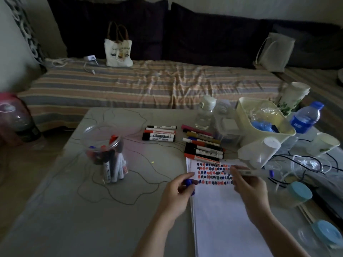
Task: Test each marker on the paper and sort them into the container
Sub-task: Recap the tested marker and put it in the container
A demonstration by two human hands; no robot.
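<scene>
My right hand grips a white-barrelled marker, its tip pointing left over the rows of red, blue and black test marks on the white paper. At the paper's left edge, my left hand pinches a blue marker cap. A clear plastic container at the left of the table holds several markers standing upright. Two loose groups of markers lie on the table, one near the middle and another just above the paper.
A cream bin with plastic and blue items, an overturned white cup, water bottles, paper cups, cables and blue-lidded jars crowd the table's right side. A striped mattress with a tote bag lies beyond the table.
</scene>
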